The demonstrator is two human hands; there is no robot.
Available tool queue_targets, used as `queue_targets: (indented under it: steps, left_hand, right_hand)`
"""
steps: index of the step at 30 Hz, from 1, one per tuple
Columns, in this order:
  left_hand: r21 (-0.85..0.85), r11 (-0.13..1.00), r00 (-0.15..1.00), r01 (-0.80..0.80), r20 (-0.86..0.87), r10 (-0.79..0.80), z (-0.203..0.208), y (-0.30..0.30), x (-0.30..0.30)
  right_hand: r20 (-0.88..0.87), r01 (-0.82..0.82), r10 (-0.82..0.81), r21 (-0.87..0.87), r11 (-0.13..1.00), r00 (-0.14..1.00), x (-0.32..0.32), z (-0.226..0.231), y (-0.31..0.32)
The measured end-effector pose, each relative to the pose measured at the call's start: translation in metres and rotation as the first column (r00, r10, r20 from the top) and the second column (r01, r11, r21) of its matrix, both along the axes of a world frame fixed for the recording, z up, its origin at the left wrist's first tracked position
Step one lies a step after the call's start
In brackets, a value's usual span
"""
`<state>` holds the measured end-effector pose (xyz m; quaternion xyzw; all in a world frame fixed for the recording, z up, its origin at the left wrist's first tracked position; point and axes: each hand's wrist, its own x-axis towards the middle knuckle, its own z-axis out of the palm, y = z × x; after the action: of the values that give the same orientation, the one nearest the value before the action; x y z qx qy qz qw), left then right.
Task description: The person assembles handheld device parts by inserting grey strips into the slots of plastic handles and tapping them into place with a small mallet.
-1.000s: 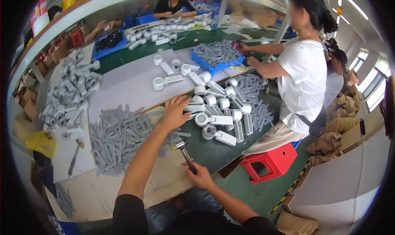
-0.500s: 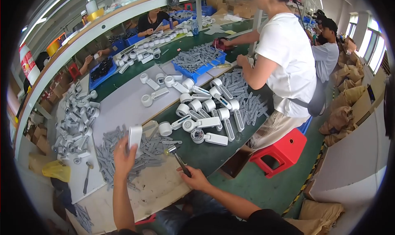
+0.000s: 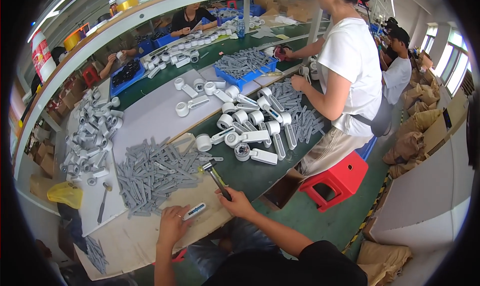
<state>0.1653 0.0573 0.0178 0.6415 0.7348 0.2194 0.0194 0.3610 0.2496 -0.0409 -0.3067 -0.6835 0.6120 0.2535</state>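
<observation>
Here at the near edge, your left hand (image 3: 172, 224) has a white handle piece (image 3: 194, 211) pinched between thumb and fingers, held low over the pale worktop (image 3: 135, 243). Just to the right, your right hand (image 3: 237, 203) is wrapped round a hammer (image 3: 218, 179), its head pointing away from you, beside the near pile of loose grey strips (image 3: 155, 181)! Past the hammer, white round-headed units (image 3: 257, 136) crowd the dark green surface. Off to the right sits a red stool (image 3: 342, 176); beyond the units, a blue crate (image 3: 259, 77) heaped with more strips, a white-shirted co-worker (image 3: 350, 61) reaching beside it.
</observation>
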Motion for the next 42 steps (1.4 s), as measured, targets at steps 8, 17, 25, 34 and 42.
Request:
queue_targets:
  steps: [8, 17, 25, 34, 42]
  left_hand:
    - [-0.131, 0.991, 0.998, -0.026, 0.056, 0.033, -0.006, 0.009, -0.008]
    - [0.107, 0.987, 0.991, -0.12, 0.076, 0.112, -0.006, 0.06, -0.064]
    - [0.084, 0.996, 0.997, 0.039, -0.068, -0.033, -0.028, 0.143, -0.084]
    - [0.26, 0.965, 0.998, 0.027, -0.07, -0.009, -0.008, 0.13, -0.09]
    - [0.033, 0.994, 0.843, -0.102, 0.534, 0.068, 0.013, 0.052, -0.004]
  right_hand:
    - [0.044, 0.083, -0.085, 0.042, 0.996, 0.995, 0.0, -0.011, 0.01]
    - [0.015, 0.073, -0.072, -0.055, 0.996, 0.997, -0.001, -0.012, 0.005]
    - [-0.008, 0.08, -0.08, 0.021, 0.997, 0.997, 0.002, -0.02, 0.007]
    - [0.036, 0.034, -0.035, 0.043, 0.998, 0.999, 0.0, -0.01, 0.006]
    - [-0.055, -0.044, 0.029, -0.306, 0.951, 0.998, 0.001, 0.011, 0.007]
